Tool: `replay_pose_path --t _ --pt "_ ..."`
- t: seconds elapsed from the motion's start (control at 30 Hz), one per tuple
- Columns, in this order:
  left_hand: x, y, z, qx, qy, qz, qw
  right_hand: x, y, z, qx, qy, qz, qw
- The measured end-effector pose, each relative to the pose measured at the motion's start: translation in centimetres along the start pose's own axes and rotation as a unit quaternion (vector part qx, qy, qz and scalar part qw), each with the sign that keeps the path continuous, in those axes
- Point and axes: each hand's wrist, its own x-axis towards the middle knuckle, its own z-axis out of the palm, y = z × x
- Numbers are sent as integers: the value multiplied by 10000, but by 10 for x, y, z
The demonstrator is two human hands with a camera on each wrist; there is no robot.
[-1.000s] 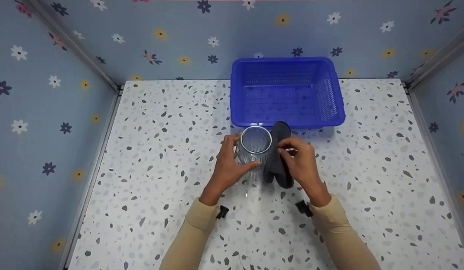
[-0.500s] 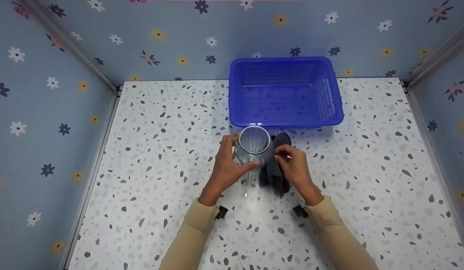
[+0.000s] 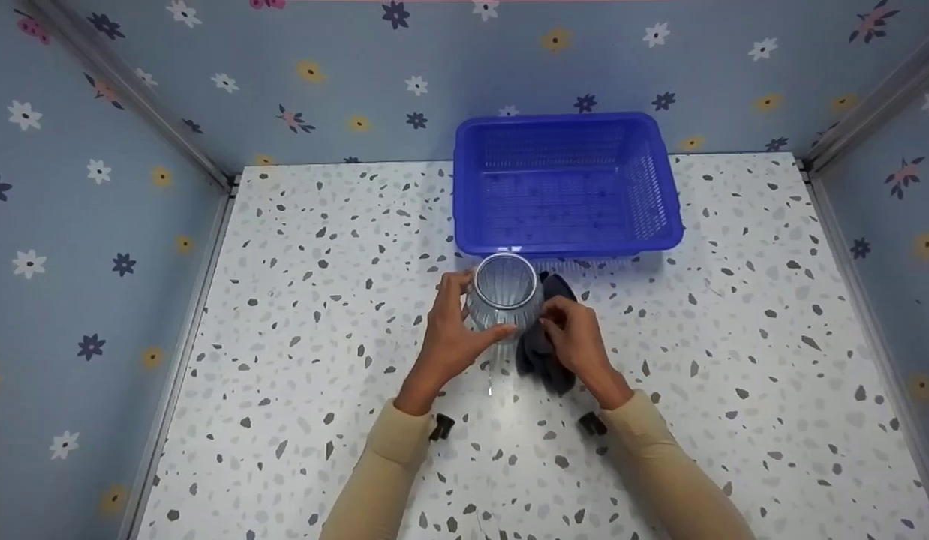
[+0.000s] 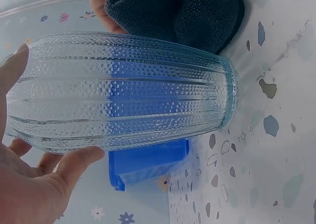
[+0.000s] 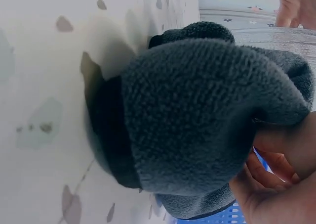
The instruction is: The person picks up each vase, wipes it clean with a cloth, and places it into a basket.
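A clear ribbed glass vase (image 3: 505, 311) stands upright on the table, its round mouth facing up. My left hand (image 3: 453, 337) grips its upper left side, with the thumb in front and the fingers round the back. Tiny raised dots cover the glass, as the left wrist view shows. Against the vase's right side hangs a dark grey fluffy cloth (image 5: 182, 115), bunched in folds with a dark edge. My right hand (image 3: 581, 341) pinches this cloth near the vase. Part of the cloth is hidden behind those fingers and the glass.
A blue plastic basket (image 3: 568, 249) with slotted sides stands just behind the vase, close to the back wall. The table (image 3: 322, 262) is white with grey speckles. Flower-patterned panels (image 3: 344, 75) enclose it at the back and both sides.
My right hand has slid left and slightly towards me along the vase, taking the cloth lower and bunching it more. The left hand keeps its grip on the vase.
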Motion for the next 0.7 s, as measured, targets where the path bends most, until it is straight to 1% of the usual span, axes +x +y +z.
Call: replay_pose_path --t 0.1,0.37,0.53,0.7 --pt "-1 0 -1 -20 -5 16 10000 0 -8 -5 105 125 -44 9999" --pt "-1 -1 -1 -38 1 87 10000 0 -41 -29 677 584 -324 9955" --pt "-1 -2 -2 -5 -17 99 9999 3 -60 -37 643 825 -607 9927" --pt "-1 -2 -1 66 -4 104 9999 6 -73 -41 555 852 -810 9915"
